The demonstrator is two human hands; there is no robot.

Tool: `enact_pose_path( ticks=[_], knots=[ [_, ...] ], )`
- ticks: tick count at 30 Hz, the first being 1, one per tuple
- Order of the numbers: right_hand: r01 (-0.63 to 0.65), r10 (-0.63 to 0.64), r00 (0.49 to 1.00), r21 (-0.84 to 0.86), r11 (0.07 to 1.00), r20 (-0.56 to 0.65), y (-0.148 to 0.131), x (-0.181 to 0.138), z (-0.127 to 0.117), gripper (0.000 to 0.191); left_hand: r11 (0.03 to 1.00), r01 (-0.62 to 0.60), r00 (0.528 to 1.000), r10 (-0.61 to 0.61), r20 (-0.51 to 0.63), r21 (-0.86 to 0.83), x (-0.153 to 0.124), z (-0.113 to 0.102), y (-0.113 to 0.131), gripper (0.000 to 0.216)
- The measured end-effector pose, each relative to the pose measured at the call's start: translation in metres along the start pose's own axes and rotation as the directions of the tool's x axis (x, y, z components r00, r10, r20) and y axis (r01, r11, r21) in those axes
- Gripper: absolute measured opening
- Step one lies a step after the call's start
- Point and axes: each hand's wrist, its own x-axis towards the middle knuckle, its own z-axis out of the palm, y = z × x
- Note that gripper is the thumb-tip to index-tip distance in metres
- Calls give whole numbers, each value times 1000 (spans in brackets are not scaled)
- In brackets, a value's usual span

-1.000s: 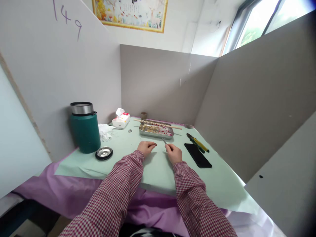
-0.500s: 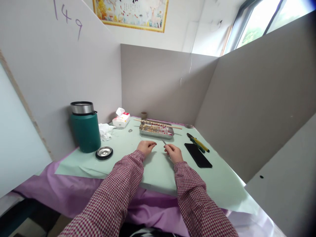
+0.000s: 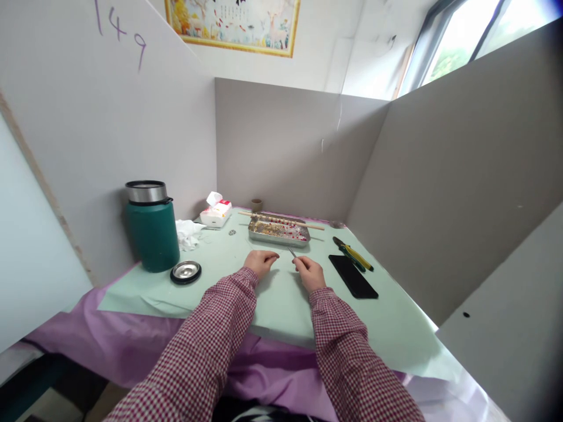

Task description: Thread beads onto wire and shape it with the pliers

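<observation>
My left hand [image 3: 261,262] rests on the pale green table sheet [image 3: 281,299] with its fingers curled in; whether they hold anything is too small to see. My right hand [image 3: 310,273] lies a little to its right, pinched on a thin metal tool [image 3: 292,252] that points up and away toward the metal tray [image 3: 278,232]. That tray holds small gold and red bits, and a wooden stick [image 3: 281,221] lies across its far edge. Both sleeves are red-and-white checked.
A green thermos [image 3: 152,225] stands at the left with its round lid [image 3: 185,272] lying beside it. White tissue [image 3: 187,233] and a tissue pack [image 3: 215,213] sit behind. A black phone [image 3: 353,276] and green-yellow pliers [image 3: 352,254] lie at the right. Grey partition walls enclose the table.
My right hand shifted slightly left with the tool, then stayed put. The left hand has not moved.
</observation>
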Motion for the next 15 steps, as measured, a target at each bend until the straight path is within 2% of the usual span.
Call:
enact_pose_path(
  ticks=[4,9,11,15],
  knots=[
    [40,-40,999,-84,996,-5,0,-1,0,35,999,-17,1000,17,1,35,0,1,-1,26],
    [145,-178,983,-416,898,-42,0,-3,2,29,983,-41,999,40,11,179,0,4,-3,28],
    [138,-167,985,-423,896,-33,0,-2,2,30,979,-33,999,32,11,203,0,5,-3,28],
    [84,-85,996,-262,961,8,2,-1,-1,32,982,-49,999,47,15,183,0,4,-4,28]
  ],
)
